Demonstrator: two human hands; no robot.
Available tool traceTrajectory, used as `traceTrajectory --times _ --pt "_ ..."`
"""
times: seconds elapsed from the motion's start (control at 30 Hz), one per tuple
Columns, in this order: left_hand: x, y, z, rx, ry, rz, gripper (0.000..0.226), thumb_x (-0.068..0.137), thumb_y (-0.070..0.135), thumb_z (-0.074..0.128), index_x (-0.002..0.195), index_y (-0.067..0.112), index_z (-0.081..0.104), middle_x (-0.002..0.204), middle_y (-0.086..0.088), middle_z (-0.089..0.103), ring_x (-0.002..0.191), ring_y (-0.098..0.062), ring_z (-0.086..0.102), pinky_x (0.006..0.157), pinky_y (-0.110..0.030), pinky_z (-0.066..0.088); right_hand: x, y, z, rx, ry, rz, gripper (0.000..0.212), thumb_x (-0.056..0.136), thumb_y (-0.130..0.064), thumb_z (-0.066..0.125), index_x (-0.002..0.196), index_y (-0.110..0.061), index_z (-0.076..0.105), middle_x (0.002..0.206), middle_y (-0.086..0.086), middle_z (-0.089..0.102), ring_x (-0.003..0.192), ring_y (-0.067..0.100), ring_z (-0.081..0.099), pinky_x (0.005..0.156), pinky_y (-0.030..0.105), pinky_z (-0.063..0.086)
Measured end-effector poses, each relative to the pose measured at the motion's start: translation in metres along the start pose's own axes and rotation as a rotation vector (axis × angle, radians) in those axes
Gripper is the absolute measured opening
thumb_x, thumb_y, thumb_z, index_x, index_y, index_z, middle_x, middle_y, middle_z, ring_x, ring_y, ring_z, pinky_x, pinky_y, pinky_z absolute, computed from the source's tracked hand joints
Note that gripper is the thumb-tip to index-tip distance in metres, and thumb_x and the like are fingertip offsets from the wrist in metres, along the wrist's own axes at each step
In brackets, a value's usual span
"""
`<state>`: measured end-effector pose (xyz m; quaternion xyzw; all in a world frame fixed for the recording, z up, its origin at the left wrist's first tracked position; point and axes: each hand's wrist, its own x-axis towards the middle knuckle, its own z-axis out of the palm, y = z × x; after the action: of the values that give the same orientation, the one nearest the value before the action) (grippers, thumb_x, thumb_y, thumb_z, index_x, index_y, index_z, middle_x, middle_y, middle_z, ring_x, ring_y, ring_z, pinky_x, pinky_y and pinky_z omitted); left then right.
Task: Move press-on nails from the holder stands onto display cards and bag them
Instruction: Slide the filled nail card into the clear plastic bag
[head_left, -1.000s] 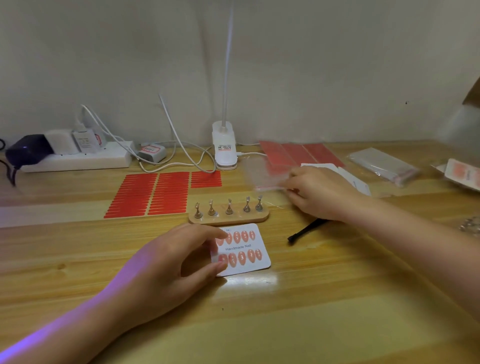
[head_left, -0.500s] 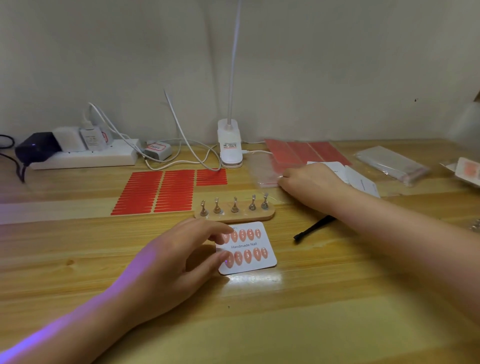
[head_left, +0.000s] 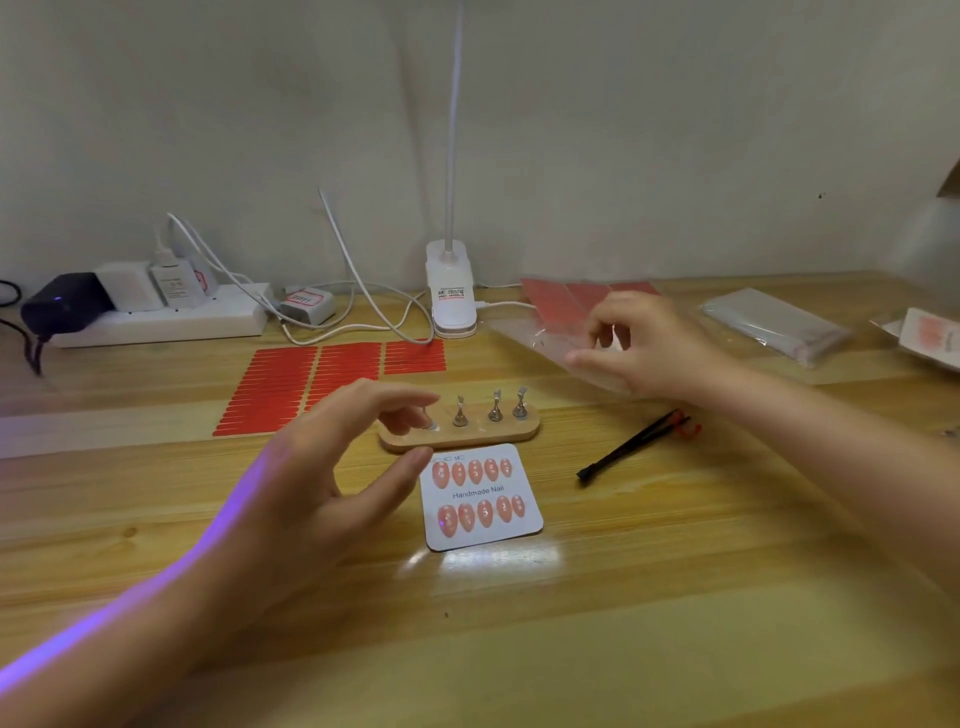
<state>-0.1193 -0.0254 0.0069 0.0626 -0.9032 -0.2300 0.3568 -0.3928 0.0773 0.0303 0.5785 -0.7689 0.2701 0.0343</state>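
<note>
A white display card (head_left: 480, 493) printed "Handmade Nail" lies flat on the wooden table, carrying two rows of pink press-on nails. Just behind it sits the wooden holder (head_left: 467, 436) with bare metal stands. My left hand (head_left: 337, 467) hovers above the table left of the card, fingers loosely spread, its fingertips in front of the holder's left end; it holds nothing. My right hand (head_left: 639, 348) is raised at the back right and pinches a clear plastic bag (head_left: 524, 332) between thumb and fingers.
Red adhesive strip sheets (head_left: 322, 379) lie behind the holder, and more red sheets (head_left: 561, 296) lie further back. A black tool (head_left: 631, 447) lies right of the card. A lamp clip (head_left: 451, 296), power strip (head_left: 156, 322), bag stack (head_left: 774, 322) and packed card (head_left: 930, 332) line the back.
My left hand has let go of the card and lifted up toward the holder. My right hand has risen off the table with the clear bag.
</note>
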Motion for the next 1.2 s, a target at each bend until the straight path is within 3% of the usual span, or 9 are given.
traceTrajectory --times 0.07,0.23,0.33,0.43,0.57,0.8,0.97,1.1,1.2 --pt "0.006 0.001 0.0 -0.018 -0.043 -0.022 0.04 0.08 0.039 0.055 0.117 0.026 0.051 0.103 0.009 0.062 0.096 0.001 0.056 0.083 -0.01 0.042 0.001 0.001 -0.006 0.219 -0.048 0.121 0.022 0.079 -0.034 0.07 0.064 -0.025 0.057 0.066 -0.011 0.054 0.053 0.0 0.046 0.049 0.009 0.035" --pt "0.065 0.005 0.014 0.108 -0.22 -0.076 0.083 0.068 0.05 0.063 0.14 0.033 0.025 0.123 0.019 0.037 0.111 0.009 0.035 0.089 -0.008 0.033 -0.002 0.0 -0.01 0.2 -0.121 0.127 0.017 0.076 -0.027 0.074 0.065 -0.023 0.062 0.058 -0.019 0.057 0.048 -0.001 0.048 0.047 0.008 0.036" --pt "0.112 0.004 0.04 0.114 -0.376 -0.097 0.094 0.072 0.036 0.074 0.146 0.024 0.018 0.145 0.007 0.032 0.132 -0.006 0.03 0.1 -0.015 0.025 -0.003 -0.002 -0.007 0.168 -0.079 0.067 0.014 0.076 -0.023 0.075 0.066 -0.022 0.065 0.057 -0.02 0.055 0.047 -0.002 0.047 0.048 0.008 0.034" --pt "0.137 0.004 0.072 0.084 -0.464 -0.13 0.078 0.078 0.03 0.072 0.143 0.019 0.03 0.139 0.0 0.045 0.127 -0.014 0.042 0.102 -0.025 0.035 -0.005 -0.003 -0.007 0.12 -0.025 -0.02 0.011 0.077 -0.019 0.074 0.072 -0.027 0.068 0.065 -0.02 0.056 0.053 -0.004 0.046 0.053 0.012 0.031" --pt "0.146 -0.005 0.095 0.082 -0.42 -0.116 0.033 0.086 0.015 0.062 0.119 0.013 0.058 0.115 -0.002 0.062 0.103 -0.014 0.056 0.082 -0.027 0.043 -0.013 -0.004 -0.013 0.157 0.126 -0.067 0.004 0.078 -0.019 0.073 0.079 -0.022 0.071 0.068 -0.021 0.059 0.058 -0.007 0.048 0.056 0.007 0.033" --pt "0.146 -0.019 0.095 0.072 -0.359 -0.235 0.044 0.087 0.009 0.058 0.129 0.012 0.05 0.129 -0.004 0.055 0.118 -0.02 0.051 0.096 -0.03 0.042 -0.032 -0.009 -0.037 0.832 0.576 0.383 0.015 0.092 -0.024 0.058 0.077 -0.022 0.059 0.06 -0.011 0.067 0.055 -0.001 0.058 0.054 0.012 0.046" --pt "0.147 -0.005 0.07 -0.153 -0.492 -0.294 0.079 0.082 -0.004 0.056 0.147 0.018 0.017 0.151 -0.002 0.025 0.137 -0.014 0.025 0.095 -0.012 0.027 -0.048 -0.023 -0.037 1.041 0.5 0.537 0.013 0.094 -0.024 0.054 0.082 -0.019 0.055 0.061 -0.006 0.07 0.045 0.002 0.058 0.042 0.012 0.042" --pt "0.139 0.013 0.034 -0.593 -0.174 -0.502 0.046 0.092 0.002 0.043 0.136 0.017 0.04 0.123 0.0 0.057 0.109 -0.009 0.057 0.084 -0.022 0.043 -0.059 -0.038 -0.029 1.01 0.393 0.493 0.009 0.092 -0.022 0.056 0.085 -0.017 0.056 0.064 -0.003 0.071 0.044 0.005 0.06 0.039 0.012 0.041" --pt "0.121 0.023 0.014 -0.427 -0.259 -0.411 0.051 0.081 0.041 0.062 0.128 0.028 0.047 0.112 0.013 0.061 0.098 0.005 0.059 0.082 -0.014 0.046 -0.063 -0.053 -0.021 1.021 0.262 0.419 0.009 0.091 -0.022 0.056 0.085 -0.016 0.055 0.065 0.0 0.071 0.044 0.008 0.061 0.038 0.012 0.04"
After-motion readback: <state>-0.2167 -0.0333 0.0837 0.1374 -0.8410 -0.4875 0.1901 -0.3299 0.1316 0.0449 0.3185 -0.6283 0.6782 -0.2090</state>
